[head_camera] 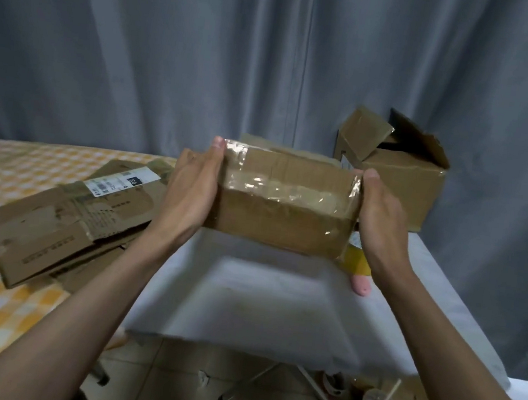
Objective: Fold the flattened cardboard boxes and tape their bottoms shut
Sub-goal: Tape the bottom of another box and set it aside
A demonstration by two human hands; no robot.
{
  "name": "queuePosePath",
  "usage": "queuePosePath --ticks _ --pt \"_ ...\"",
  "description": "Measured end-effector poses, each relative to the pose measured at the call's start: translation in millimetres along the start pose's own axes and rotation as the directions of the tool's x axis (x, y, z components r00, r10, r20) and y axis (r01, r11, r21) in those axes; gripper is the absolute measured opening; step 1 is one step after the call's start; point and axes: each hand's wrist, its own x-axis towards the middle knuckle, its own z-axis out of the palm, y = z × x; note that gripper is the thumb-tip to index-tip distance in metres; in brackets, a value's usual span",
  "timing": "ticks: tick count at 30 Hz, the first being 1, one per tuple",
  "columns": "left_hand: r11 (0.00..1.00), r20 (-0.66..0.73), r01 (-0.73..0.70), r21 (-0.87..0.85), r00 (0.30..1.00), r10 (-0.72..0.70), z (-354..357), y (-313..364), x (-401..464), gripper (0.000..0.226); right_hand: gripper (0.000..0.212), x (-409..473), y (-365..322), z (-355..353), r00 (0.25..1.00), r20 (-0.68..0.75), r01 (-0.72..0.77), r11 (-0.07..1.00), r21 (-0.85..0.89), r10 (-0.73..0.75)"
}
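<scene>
Centre frame, the taped box (pixel 284 199) hung above the white table (pixel 276 302), the left hand (pixel 190 190) and right hand (pixel 379 221) clasping its ends. Best pressed: thumbs smoothing tape over both corners.

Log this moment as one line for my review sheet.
left hand: holds taped box | right hand: holds opposite end | box: lifted above white table | flattened boxes: stacked left | open box: back right
</scene>
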Motion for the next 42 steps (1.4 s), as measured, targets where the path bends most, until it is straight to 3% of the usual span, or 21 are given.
queuePosePath --ticks 5,8,11,14,18,22,26,28,30,33,36,38,42 --pt "0.995 0.002 0.014 -0.098 1.000 -0.014 0.9 -17.1 1.9 0.027 0.021 -1.3 9.6 1.6 0.997 -0.009 0.075 0.997 0.018 -0.075" --pt "0.981 0.084 0.091 -0.170 0.993 -0.078 2.7 -27.6 3.0 0.006 0.039 4.3 25.5 3.0 0.995 0.098 -0.017 0.999 0.035 0.014" --pt "0.987 0.221 0.120 -0.108 0.971 -0.094 1.3 -42.8 1.3 0.027 0.048 5.4 39.5 0.6 0.971 0.224 -0.072 0.995 -0.071 0.086" --pt "0.982 0.320 0.188 0.031 0.929 -0.187 -2.8 -54.4 -5.6 0.038 0.044 0.6 51.4 -2.7 0.932 0.335 -0.090 0.983 -0.161 0.140" --pt "0.971 0.374 0.232 0.063 0.896 -0.239 -9.3 -64.2 -8.6 0.044 0.026 3.4 64.2 -9.5 0.908 0.391 -0.079 0.978 -0.195 0.152" --pt "0.974 0.534 0.226 0.028 0.820 -0.206 -25.5 -65.3 -5.0 0.056 0.020 8.5 68.5 -26.8 0.786 0.569 -0.109 0.961 -0.254 0.240" --pt "0.973 0.675 0.229 0.026 0.714 -0.186 -47.2 -60.1 4.2 0.059 0.014 15.3 63.4 -24.8 0.893 0.405 -0.220 0.975 0.014 0.196" --pt "0.967 0.704 0.253 0.023 0.683 -0.195 -55.1 -60.5 11.4 0.060 0.024 18.3 61.5 -20.1 0.914 0.355 -0.244 0.965 0.093 0.196" --pt "0.943 0.687 0.325 -0.067 0.701 -0.193 -55.4 -62.5 18.9 0.049 0.034 19.8 62.6 -12.8 0.913 0.357 -0.237 0.969 0.074 0.196" --pt "0.914 0.551 0.384 -0.132 0.795 -0.255 -37.9 -63.1 26.1 0.031 0.042 22.1 63.2 -0.1 0.906 0.370 -0.248 0.967 0.066 0.207" --pt "0.939 0.429 0.334 -0.083 0.862 -0.269 -13.4 -68.1 25.2 0.040 0.042 27.1 62.5 6.1 0.890 0.401 -0.282 0.954 0.107 0.218" --pt "0.939 0.415 0.327 -0.107 0.873 -0.257 -4.2 -71.3 26.7 0.048 0.040 32.1 63.2 7.0 0.885 0.406 -0.306 0.942 0.135 0.229" --pt "0.919 0.449 0.337 -0.204 0.866 -0.218 -1.9 -68.8 28.5 0.031 0.033 39.2 64.5 10.0 0.879 0.402 -0.365 0.905 0.218 0.258"
